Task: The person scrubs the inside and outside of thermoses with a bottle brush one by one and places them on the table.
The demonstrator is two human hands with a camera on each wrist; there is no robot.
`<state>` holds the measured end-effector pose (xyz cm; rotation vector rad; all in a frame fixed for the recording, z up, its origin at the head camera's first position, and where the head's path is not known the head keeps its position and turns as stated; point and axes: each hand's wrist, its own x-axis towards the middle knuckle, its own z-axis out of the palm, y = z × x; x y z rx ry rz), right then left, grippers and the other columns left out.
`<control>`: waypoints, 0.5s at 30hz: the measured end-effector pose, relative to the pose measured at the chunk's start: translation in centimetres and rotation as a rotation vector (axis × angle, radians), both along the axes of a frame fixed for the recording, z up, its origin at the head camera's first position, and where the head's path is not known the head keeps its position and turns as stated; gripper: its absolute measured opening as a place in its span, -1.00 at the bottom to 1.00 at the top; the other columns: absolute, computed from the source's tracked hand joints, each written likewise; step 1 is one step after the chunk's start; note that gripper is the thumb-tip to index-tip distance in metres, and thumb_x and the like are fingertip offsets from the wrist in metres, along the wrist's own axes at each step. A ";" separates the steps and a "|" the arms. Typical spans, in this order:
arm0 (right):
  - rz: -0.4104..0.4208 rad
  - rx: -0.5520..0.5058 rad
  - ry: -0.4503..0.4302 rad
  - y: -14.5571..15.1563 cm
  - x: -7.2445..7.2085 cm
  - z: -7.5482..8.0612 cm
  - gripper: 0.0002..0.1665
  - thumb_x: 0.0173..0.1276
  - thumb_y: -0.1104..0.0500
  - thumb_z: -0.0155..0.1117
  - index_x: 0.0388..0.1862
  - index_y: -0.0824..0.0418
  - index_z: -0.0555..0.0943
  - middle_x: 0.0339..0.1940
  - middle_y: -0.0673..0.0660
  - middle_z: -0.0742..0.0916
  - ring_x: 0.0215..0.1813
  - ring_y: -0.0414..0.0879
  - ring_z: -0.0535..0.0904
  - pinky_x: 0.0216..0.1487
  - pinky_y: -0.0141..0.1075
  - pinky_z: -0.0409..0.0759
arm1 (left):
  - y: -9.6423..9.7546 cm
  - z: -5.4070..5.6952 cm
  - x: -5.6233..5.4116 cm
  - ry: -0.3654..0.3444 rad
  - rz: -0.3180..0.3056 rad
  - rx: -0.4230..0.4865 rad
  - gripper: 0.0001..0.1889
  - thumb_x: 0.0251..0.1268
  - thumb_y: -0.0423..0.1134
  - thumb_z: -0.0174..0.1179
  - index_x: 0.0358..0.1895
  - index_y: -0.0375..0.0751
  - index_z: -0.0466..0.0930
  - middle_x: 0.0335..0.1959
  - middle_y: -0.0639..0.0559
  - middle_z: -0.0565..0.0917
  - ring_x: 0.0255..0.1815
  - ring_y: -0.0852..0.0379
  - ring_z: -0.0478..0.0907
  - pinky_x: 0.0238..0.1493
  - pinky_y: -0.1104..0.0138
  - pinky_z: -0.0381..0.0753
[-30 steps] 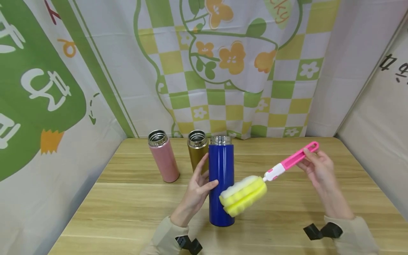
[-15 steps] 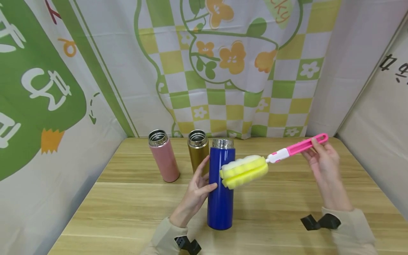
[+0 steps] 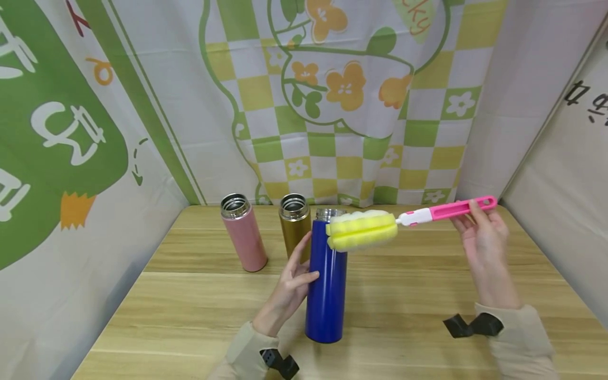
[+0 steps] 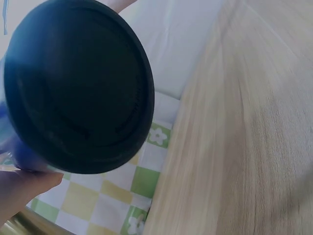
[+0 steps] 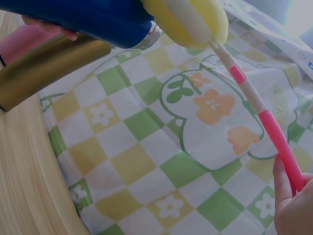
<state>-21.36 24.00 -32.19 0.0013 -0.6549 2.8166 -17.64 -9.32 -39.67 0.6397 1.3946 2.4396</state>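
My left hand [image 3: 291, 285] grips a tall blue thermos bottle [image 3: 326, 295] around its side, lifted off the table and slightly tilted. Its dark round base [image 4: 80, 88] fills much of the left wrist view. In my right hand [image 3: 489, 237] is a bottle brush, pinched by its pink handle [image 3: 456, 209]. The yellow and white sponge head [image 3: 363, 231] points left and lies across the thermos's steel neck in the head view, hiding part of the mouth. Beside the neck, the sponge head [image 5: 190, 19] also shows in the right wrist view.
An open pink bottle [image 3: 245, 237] stands on the wooden table [image 3: 199, 316] at the back left. Close behind the blue thermos is a gold bottle [image 3: 293, 224], partly hidden by the left hand. A patterned curtain [image 3: 342, 116] hangs along the table's far edge.
My right hand has raised the brush and moved slightly right, bringing the sponge from the thermos's lower side up to its neck. The thermos has shifted slightly left and tilted at its base.
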 end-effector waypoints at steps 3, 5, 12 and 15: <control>-0.017 0.005 -0.011 -0.2 -0.1 0.1 -0.86 0.15 0.48 0.11 -0.31 0.38 0.39 -0.43 0.27 0.59 -0.38 0.12 0.61 -0.18 -0.17 0.56 | 0.1 0.0 -0.2 -0.036 0.011 -0.017 -0.15 0.08 -0.51 0.05 0.38 0.13 -0.17 0.16 -0.18 0.30 0.08 0.01 0.38 0.06 0.15 0.36; -0.024 0.012 -0.014 -0.3 -0.1 0.2 -0.85 0.15 0.47 0.11 -0.30 0.38 0.39 -0.41 0.27 0.58 -0.38 0.11 0.61 -0.18 -0.17 0.56 | 0.2 0.1 -0.3 -0.054 0.036 -0.046 -0.10 0.03 -0.46 0.18 0.37 0.17 -0.15 0.12 -0.20 0.35 0.05 0.00 0.41 0.02 0.12 0.39; -0.041 -0.002 -0.023 -0.5 -0.2 0.4 -0.83 0.13 0.46 0.14 -0.29 0.38 0.39 -0.40 0.27 0.58 -0.38 0.10 0.61 -0.16 -0.17 0.55 | 0.7 0.3 -0.5 -0.052 0.110 -0.094 0.01 -0.12 -0.42 0.33 0.34 0.15 -0.16 0.13 -0.26 0.36 0.04 -0.02 0.43 -0.01 0.09 0.42; -0.019 -0.036 -0.031 -0.4 -0.1 0.4 -0.83 0.13 0.46 0.14 -0.30 0.36 0.39 -0.41 0.27 0.58 -0.37 0.11 0.61 -0.13 -0.16 0.54 | 0.7 0.2 -0.5 -0.038 0.116 -0.102 0.00 -0.12 -0.38 0.34 0.34 0.13 -0.16 0.15 -0.25 0.33 0.06 0.00 0.42 0.00 0.09 0.42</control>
